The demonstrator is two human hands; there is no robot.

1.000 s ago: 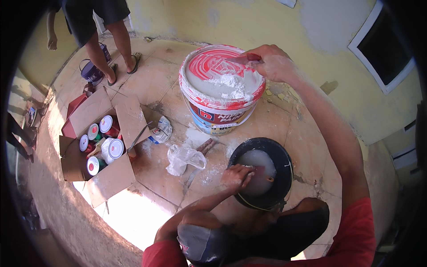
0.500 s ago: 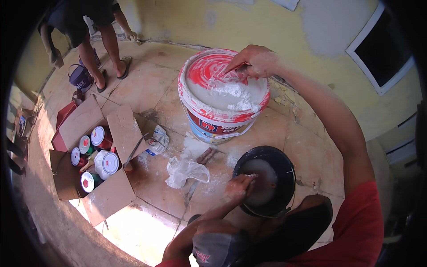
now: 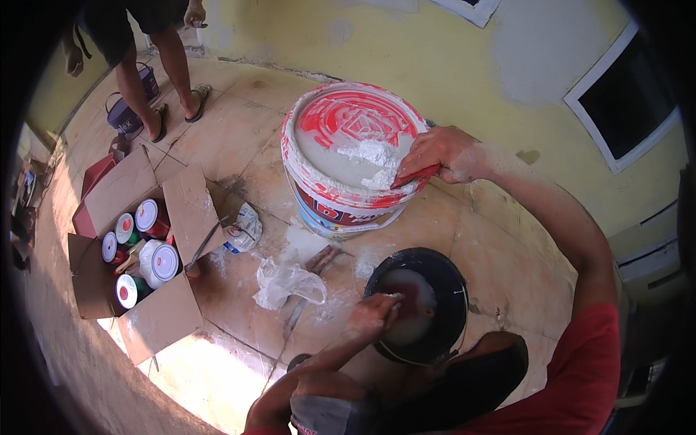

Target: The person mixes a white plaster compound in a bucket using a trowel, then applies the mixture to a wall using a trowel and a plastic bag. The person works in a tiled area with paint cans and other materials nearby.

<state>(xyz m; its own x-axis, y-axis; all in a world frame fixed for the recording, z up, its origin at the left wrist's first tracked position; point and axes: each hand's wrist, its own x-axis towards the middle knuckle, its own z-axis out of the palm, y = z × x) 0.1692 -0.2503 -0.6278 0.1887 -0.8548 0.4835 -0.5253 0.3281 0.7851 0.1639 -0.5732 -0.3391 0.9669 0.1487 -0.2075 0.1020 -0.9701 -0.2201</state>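
A large paint bucket (image 3: pixel 326 206) stands before me, its red lid (image 3: pixel 330 119) smeared white. A lump of white paste (image 3: pixel 373 161) lies on the lid's right half. At the lid's right edge, my right hand (image 3: pixel 438 156) is closed around a flat red scraper (image 3: pixel 418 175), its edge beside the paste. Nearer to me is a black bucket (image 3: pixel 451 290) with cloudy whitish water (image 3: pixel 417 326) in it. My left hand (image 3: pixel 373 317) is over this bucket's left rim, fingers closed; a whitish bit shows at the fingertips, too small to name.
On the left, an open cardboard box (image 3: pixel 159 326) holds several paint cans (image 3: pixel 152 217). A crumpled clear plastic bag (image 3: pixel 286 283) and a white-blue packet (image 3: pixel 244 228) lie on the tiles. Another person (image 3: pixel 130 87) stands at the far left by purple buckets (image 3: pixel 125 116). A yellow wall (image 3: pixel 435 58) rises behind.
My right hand has moved from above the lid's middle to its right edge, with the red scraper now plainly visible. My left hand remains at the black bucket. The view has shifted slightly.
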